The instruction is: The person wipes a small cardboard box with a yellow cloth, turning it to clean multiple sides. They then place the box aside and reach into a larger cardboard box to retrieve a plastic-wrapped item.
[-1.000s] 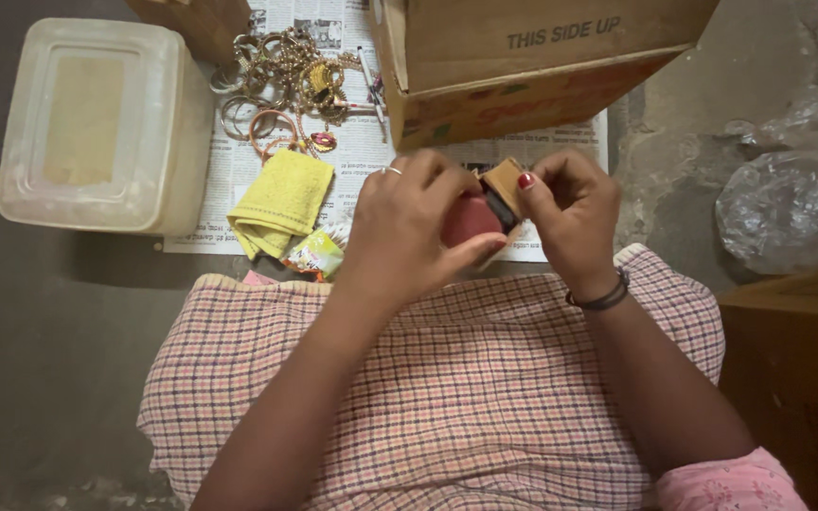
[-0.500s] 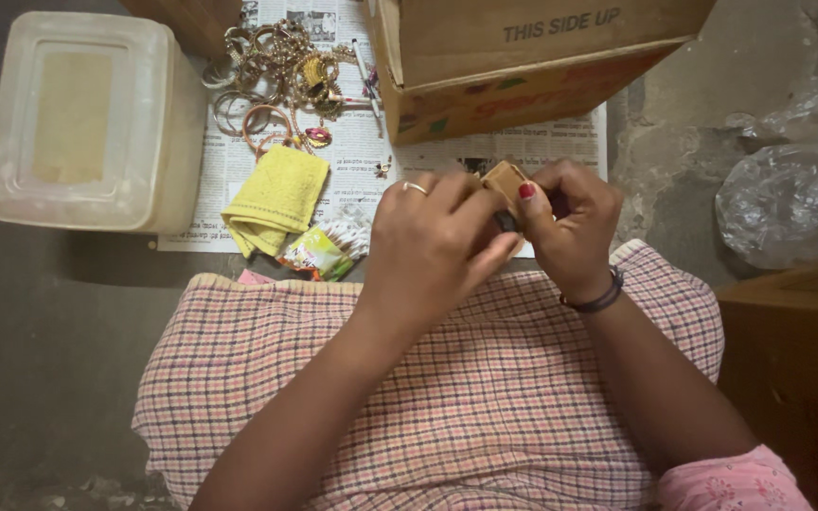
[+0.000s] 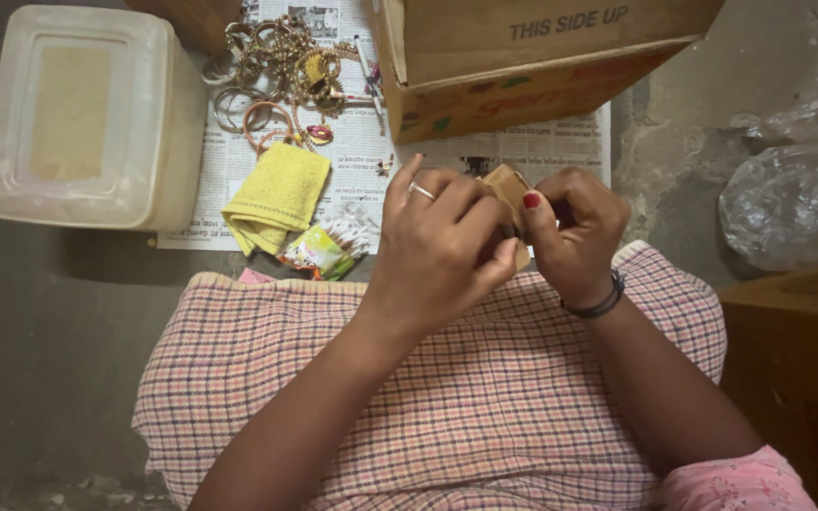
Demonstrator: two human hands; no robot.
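Both hands work above the lap, over the near edge of the newspaper (image 3: 542, 147) spread on the floor. Left hand (image 3: 437, 251) is curled round a small tan box (image 3: 506, 183), fingers pressed against its near side; only the box's top corner shows. Right hand (image 3: 575, 227) pinches the same box from the other side, thumb with red nail on its upper face. Whether the box is open or closed cannot be told; the hands hide it.

Judgement: the step looks like working the box between the fingertips. Best done with the left grip steady as the anchor and the right doing the fine motion. Keeping it over the checked cloth (image 3: 485, 397) lets anything that drops land softly.

Nearby: yellow cloth (image 3: 276, 194), bangles (image 3: 281, 66), cardboard carton (image 3: 523, 66).
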